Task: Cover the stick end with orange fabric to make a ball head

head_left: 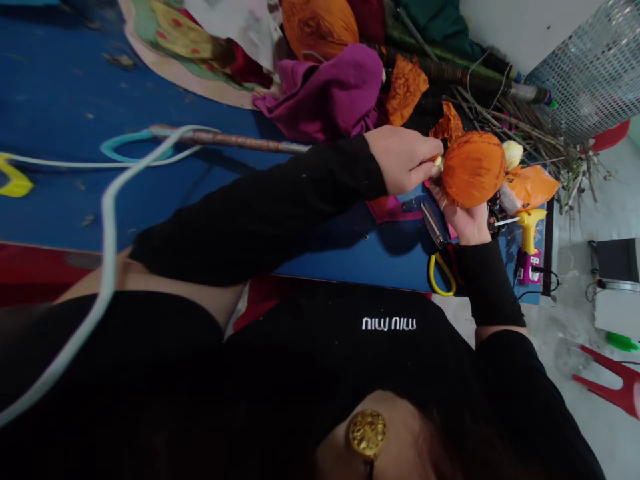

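Note:
A round orange cloth-covered ball (474,169) with dark streaks is held above the right part of the blue table (340,250). My right hand (467,220) cups it from below, its fingers partly hidden by the ball. My left hand (405,160) is closed in a pinch at the ball's left side, on a small pale tip (439,162). Under the hands lie scissors (442,273) with a yellow handle loop and pieces of pink cloth (393,208).
Purple cloth (333,93), a larger orange ball (320,27) and dry twigs (545,133) lie behind. A yellow glue gun (531,227) stands near the right edge. A pale cable (109,233) crosses the left side, near a long rod (240,140).

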The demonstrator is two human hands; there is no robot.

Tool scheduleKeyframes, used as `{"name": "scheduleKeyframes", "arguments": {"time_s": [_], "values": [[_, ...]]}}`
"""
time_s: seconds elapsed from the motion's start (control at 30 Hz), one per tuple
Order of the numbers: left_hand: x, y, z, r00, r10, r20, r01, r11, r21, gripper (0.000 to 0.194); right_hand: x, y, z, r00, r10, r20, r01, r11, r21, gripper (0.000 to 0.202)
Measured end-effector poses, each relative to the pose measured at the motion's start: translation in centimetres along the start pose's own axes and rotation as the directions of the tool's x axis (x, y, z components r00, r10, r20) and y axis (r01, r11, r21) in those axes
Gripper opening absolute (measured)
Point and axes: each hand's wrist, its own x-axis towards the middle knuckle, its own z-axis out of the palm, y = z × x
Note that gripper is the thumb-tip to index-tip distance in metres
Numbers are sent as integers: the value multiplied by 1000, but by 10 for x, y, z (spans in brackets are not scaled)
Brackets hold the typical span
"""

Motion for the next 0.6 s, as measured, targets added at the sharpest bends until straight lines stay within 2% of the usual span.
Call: {"name": "scheduleKeyframes", "arguments": {"time_s": [0.07,0.17,0.23,0.3,0.37,0.43,0.47,0.53,0.6], "values": [[4,-2,-3,1000,19,-13,-20,999,-37,36,-6,-2,6,1000,26,-9,-24,988,153,13],[11,-8,-9,997,69,-40,-71,996,-49,39,-14,-6,11,991,120,-59,-82,894,440,10],[17,-12,-13,994,81,-76,-84,996,-41,42,-22,-6,14,986,155,-68,-106,878,467,14],[23,-18,-13,993,60,-104,-63,997,-32,43,-33,-7,18,993,78,-89,-45,943,330,21],[29,-22,-8,992,-6,-124,4,1000,-16,45,-46,-11,22,975,-160,-151,168,985,41,26],[34,-24,-1,990,-68,-122,68,998,-5,44,-58,-21,28,881,-445,-163,389,876,-286,25],[36,-24,3,990,-87,-115,88,996,0,44,-62,-26,31,833,-537,-133,453,801,-391,23],[38,-23,10,990,-97,-101,99,995,15,44,-64,-36,38,794,-608,-33,529,715,-457,22],[37,-21,13,994,-89,-66,92,995,43,41,-59,-42,46,809,-583,80,562,726,-395,25]]}}
